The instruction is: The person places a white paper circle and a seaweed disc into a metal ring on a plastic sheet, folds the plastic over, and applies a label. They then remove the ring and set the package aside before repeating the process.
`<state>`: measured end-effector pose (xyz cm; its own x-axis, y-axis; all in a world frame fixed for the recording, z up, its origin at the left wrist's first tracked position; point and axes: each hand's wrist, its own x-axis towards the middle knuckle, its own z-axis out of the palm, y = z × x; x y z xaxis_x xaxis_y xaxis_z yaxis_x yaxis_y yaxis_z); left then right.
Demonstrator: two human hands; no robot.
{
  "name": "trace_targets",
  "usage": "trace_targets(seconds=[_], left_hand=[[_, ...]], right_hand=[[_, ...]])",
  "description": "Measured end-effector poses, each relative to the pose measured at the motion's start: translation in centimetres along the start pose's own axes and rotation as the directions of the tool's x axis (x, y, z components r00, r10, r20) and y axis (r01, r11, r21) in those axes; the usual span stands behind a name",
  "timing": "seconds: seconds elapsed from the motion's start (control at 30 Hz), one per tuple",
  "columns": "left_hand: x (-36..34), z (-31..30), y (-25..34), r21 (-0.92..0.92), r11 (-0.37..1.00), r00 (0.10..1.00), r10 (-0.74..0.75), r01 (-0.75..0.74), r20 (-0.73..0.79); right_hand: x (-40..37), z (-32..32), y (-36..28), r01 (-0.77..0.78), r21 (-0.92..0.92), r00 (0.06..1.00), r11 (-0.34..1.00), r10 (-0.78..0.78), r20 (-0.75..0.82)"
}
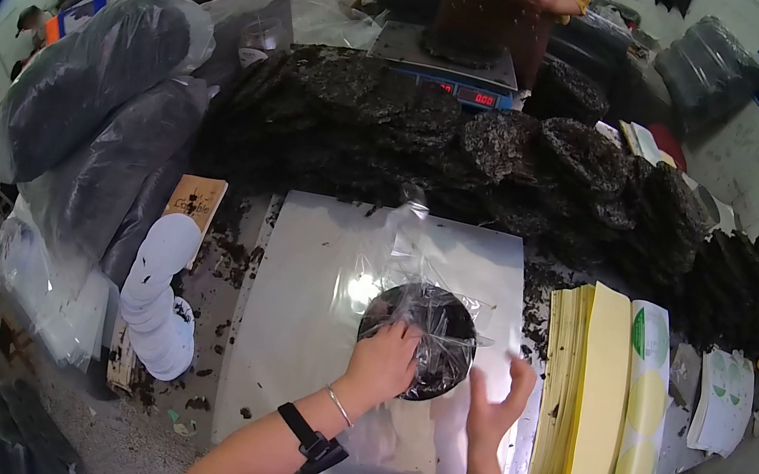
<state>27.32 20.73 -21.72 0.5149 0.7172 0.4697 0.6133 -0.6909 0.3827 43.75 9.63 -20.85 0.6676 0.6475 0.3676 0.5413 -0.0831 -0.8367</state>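
Note:
A round black cake of what looks like dried seaweed [445, 355] lies on the white board [293, 323] in front of me. Clear plastic bag film [409, 242] covers it and stretches loosely away beyond it. My left hand [386, 358] rests on the near left of the cake, its fingers bent and closed on the film. To the right of the cake, my right hand [499, 400] is raised with thumb and fingers apart, holding nothing. A silver bangle and a black strap are on my left arm.
Dark cakes [360, 117] are heaped along the back. Behind them a person stands at a scale [447, 54]. Yellow sheets [600, 398] and printed labels [640, 415] lie right; white paper discs [160, 285] and bagged rolls [106, 87] lie left.

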Motion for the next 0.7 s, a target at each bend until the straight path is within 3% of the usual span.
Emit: trace_targets(seconds=[0.03, 0.07, 0.1, 0.13, 0.17, 0.23, 0.3, 0.33, 0.37, 0.4, 0.47, 0.5, 0.53, 0.57, 0.6, 0.63, 0.67, 0.7], left_hand=[[0.4, 0.2, -0.5, -0.003, 1.000, 1.000, 0.003, -0.003, 0.024], [2.0, -0.4, -0.6, -0.026, 0.989, 0.921, -0.124, 0.143, 0.369], [3.5, -0.7, -0.9, 0.002, 0.955, 0.715, -0.223, 0.296, 0.663], [4.8, -0.5, -1.4, -0.023, 0.918, 0.616, -0.247, 0.396, 0.748], [4.3, -0.6, -1.5, -0.018, 0.911, 0.608, -0.260, 0.411, 0.750], [2.1, -1.4, -0.5, -0.055, 0.970, 0.763, -0.152, 0.238, 0.628], [1.0, -6.0, -0.5, -0.373, 0.916, 0.972, -0.065, 0.147, 0.224], [-0.2, -6.4, -1.3, -0.334, 0.911, 0.969, -0.246, 0.243, 0.033], [2.0, -6.1, -2.0, -0.325, 0.914, 0.970, -0.231, 0.243, 0.075], [4.9, -5.2, -1.8, -0.579, 0.737, 0.908, -0.418, 0.347, 0.012], [5.7, -4.4, -2.1, -0.779, 0.489, 0.778, -0.629, 0.392, -0.004], [6.2, -4.3, -2.9, -0.750, 0.492, 0.875, -0.420, 0.442, 0.240], [6.9, -3.9, -3.7, -0.717, 0.509, 0.872, -0.165, 0.476, 0.462], [6.5, -3.5, -4.0, -0.724, 0.501, 0.872, -0.156, 0.475, 0.465], [5.2, -3.2, -4.2, -0.676, 0.705, 0.938, 0.042, 0.216, 0.344], [4.5, -2.7, -4.2, -0.569, 0.818, 0.932, 0.267, -0.084, 0.247], [4.5, -2.7, -3.6, -0.491, 0.858, 0.961, 0.242, -0.149, 0.131], [4.4, -2.2, -3.5, -0.499, 0.857, 0.961, 0.234, -0.132, 0.147]], right_hand=[[1.7, 1.6, 0.3, -0.094, 0.149, 0.995, 0.984, 0.096, -0.006], [3.7, 3.1, -0.7, -0.019, 0.127, 0.999, 0.992, 0.012, 0.053], [4.9, 3.9, -1.7, 0.066, 0.111, 0.989, 0.992, -0.080, 0.125], [4.8, 4.6, -2.8, 0.081, 0.135, 0.965, 0.988, -0.112, 0.238], [4.7, 5.8, -3.9, 0.095, 0.166, 0.927, 0.982, -0.148, 0.344], [3.0, 7.7, -2.4, 0.385, -0.018, 0.858, 0.923, -0.351, 0.374], [2.7, 7.7, -1.8, 0.343, -0.089, 0.859, 0.935, -0.274, 0.432], [2.7, 7.6, -1.9, 0.344, -0.127, 0.833, 0.930, -0.241, 0.497], [2.7, 7.9, -1.2, 0.398, -0.164, 0.796, 0.902, -0.251, 0.551], [2.8, 8.1, -1.7, 0.430, -0.233, 0.773, 0.872, -0.222, 0.595], [3.2, 8.3, -1.7, 0.493, -0.287, 0.714, 0.821, -0.195, 0.672], [3.7, 8.2, -1.6, 0.492, -0.290, 0.719, 0.821, -0.195, 0.667], [4.1, 7.5, -1.5, 0.483, -0.204, 0.657, 0.852, -0.198, 0.727], [4.3, 6.6, -1.5, 0.459, -0.124, 0.585, 0.880, -0.195, 0.787], [4.2, 6.2, -1.5, 0.013, -0.007, 0.709, 1.000, -0.004, 0.705], [5.2, 5.8, -2.2, 0.191, 0.117, 0.742, 0.975, -0.222, 0.633], [4.5, 5.7, -1.4, 0.121, 0.128, 0.833, 0.984, -0.171, 0.526], [3.6, 5.5, -1.0, 0.045, 0.148, 0.902, 0.988, -0.104, 0.419]])
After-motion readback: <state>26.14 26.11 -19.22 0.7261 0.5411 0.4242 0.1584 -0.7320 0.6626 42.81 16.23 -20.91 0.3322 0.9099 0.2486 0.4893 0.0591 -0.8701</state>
